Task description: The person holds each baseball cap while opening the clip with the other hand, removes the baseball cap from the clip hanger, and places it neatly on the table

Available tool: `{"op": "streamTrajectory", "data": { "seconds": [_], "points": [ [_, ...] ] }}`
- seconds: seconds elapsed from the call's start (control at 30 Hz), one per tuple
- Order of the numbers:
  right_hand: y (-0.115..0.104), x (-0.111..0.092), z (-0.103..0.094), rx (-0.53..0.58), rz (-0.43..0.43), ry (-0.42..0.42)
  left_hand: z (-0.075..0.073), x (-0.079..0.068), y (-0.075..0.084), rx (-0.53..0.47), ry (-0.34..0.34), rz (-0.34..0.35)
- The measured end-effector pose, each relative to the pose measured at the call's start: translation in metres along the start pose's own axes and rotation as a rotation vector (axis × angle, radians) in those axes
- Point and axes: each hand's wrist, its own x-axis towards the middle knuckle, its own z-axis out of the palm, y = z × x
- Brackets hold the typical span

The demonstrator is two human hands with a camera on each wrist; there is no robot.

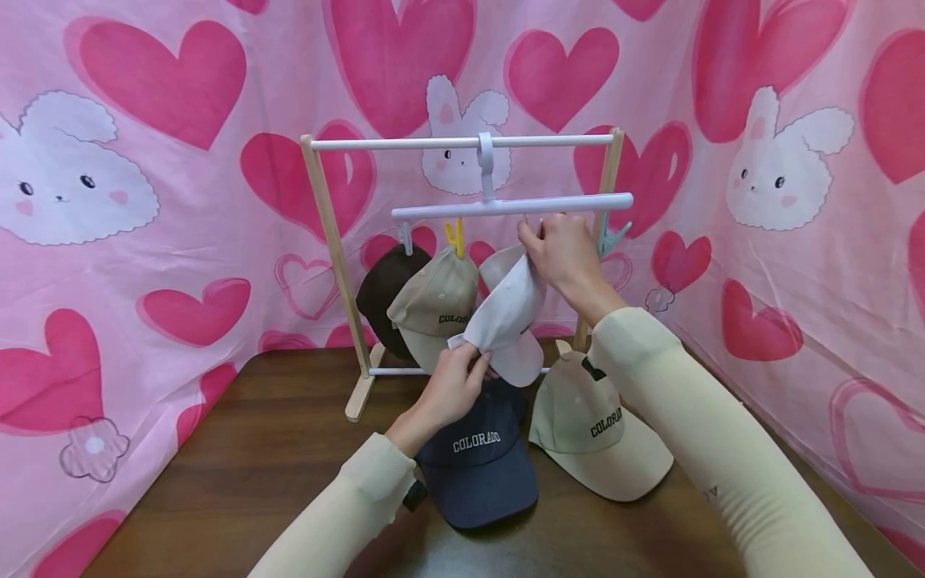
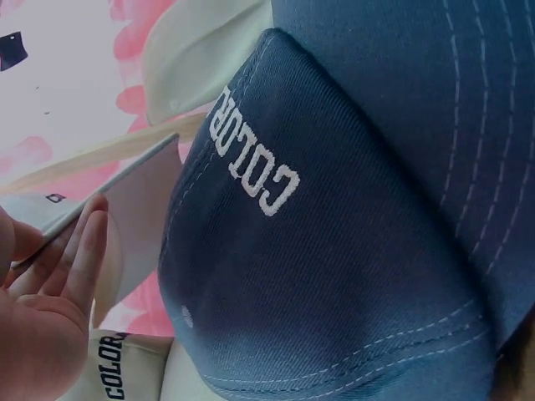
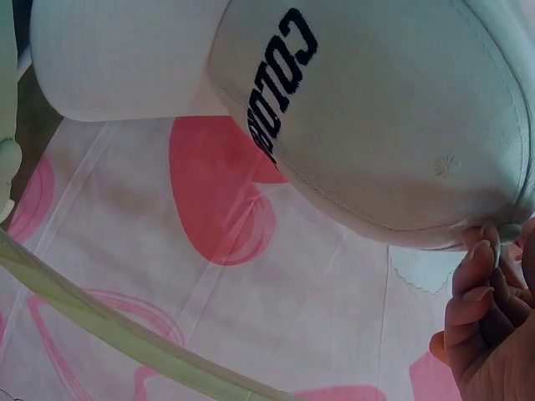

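Beneath the hanger's bar [image 1: 520,206], a white cap [image 1: 506,301] hangs tilted between my two hands. My left hand [image 1: 454,389] pinches the lower left edge of that cap; in the left wrist view the thumb and fingers lie on either side of the edge. At the top of its crown, near the button, the fingers of my right hand [image 3: 493,322] pinch the fabric. My right hand [image 1: 567,253] is just below the bar and hides whatever clip is there. Black COLORADO lettering shows on the white cap's front [image 3: 280,83].
A brown cap [image 1: 386,289] and a beige cap [image 1: 441,297] hang from a grey clip [image 1: 405,238] and a yellow clip [image 1: 454,238]. A teal clip [image 1: 613,239] is at the right. A navy cap [image 1: 477,474] and another beige cap [image 1: 600,433] lie on the wooden table [image 1: 217,474].
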Motion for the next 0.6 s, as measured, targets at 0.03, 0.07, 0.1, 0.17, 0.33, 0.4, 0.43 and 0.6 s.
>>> {"op": "streamTrajectory", "data": {
  "seconds": [0.03, 0.07, 0.1, 0.17, 0.33, 0.4, 0.43, 0.6],
  "points": [
    [0.0000, 0.0000, -0.0001, -0.001, -0.001, -0.008, 0.0001, -0.0001, -0.0001, 0.001, 0.002, -0.002],
    [0.0002, 0.0001, 0.0000, -0.002, 0.000, -0.016, 0.0003, -0.0002, -0.0002, 0.002, 0.004, -0.006],
    [0.0006, 0.0004, 0.0003, -0.003, -0.002, -0.023, 0.0005, -0.0004, -0.0004, 0.005, 0.005, -0.009],
    [0.0014, 0.0009, 0.0009, -0.005, -0.003, -0.033, 0.0007, -0.0008, -0.0005, 0.006, 0.008, -0.014],
    [0.0010, 0.0013, 0.0008, -0.007, -0.005, -0.034, 0.0007, -0.0010, 0.0002, 0.001, 0.017, -0.013],
    [0.0005, 0.0013, 0.0008, -0.011, -0.007, -0.034, 0.0007, -0.0009, -0.0002, -0.002, 0.019, -0.015],
    [0.0002, 0.0012, 0.0007, -0.012, -0.008, -0.035, 0.0007, -0.0009, -0.0004, -0.003, 0.019, -0.015],
    [0.0001, 0.0014, 0.0015, -0.015, -0.013, -0.043, 0.0004, -0.0007, -0.0020, 0.000, 0.016, -0.016]
  ]
}}
